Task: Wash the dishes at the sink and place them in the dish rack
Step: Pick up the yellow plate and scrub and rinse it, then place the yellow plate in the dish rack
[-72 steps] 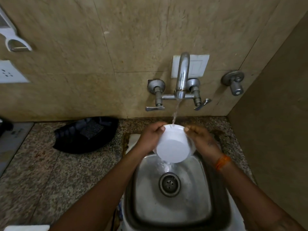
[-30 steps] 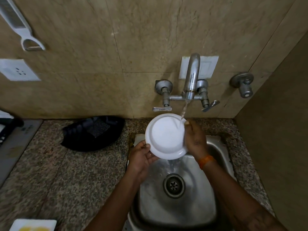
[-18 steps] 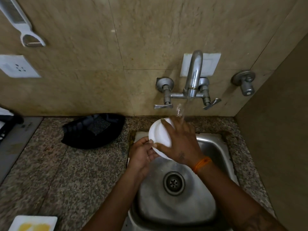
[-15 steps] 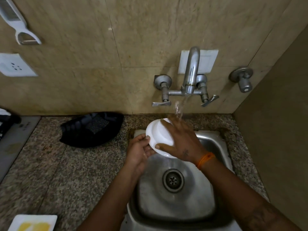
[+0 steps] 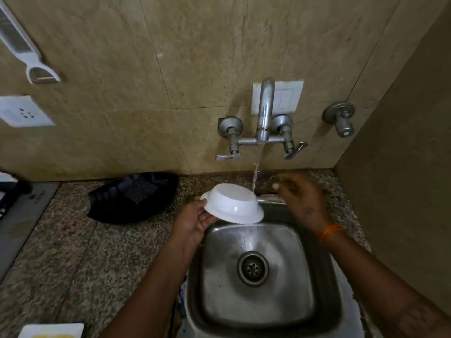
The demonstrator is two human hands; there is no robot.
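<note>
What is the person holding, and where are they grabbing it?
The left hand holds a white bowl, turned bottom-up, by its rim on the left side. The right hand is off the bowl and holds nothing.

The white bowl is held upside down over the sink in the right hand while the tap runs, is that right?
Not quite: in the head view the left hand holds the white bowl, upside down over the sink, with the tap running. The right hand is off the bowl.
</note>
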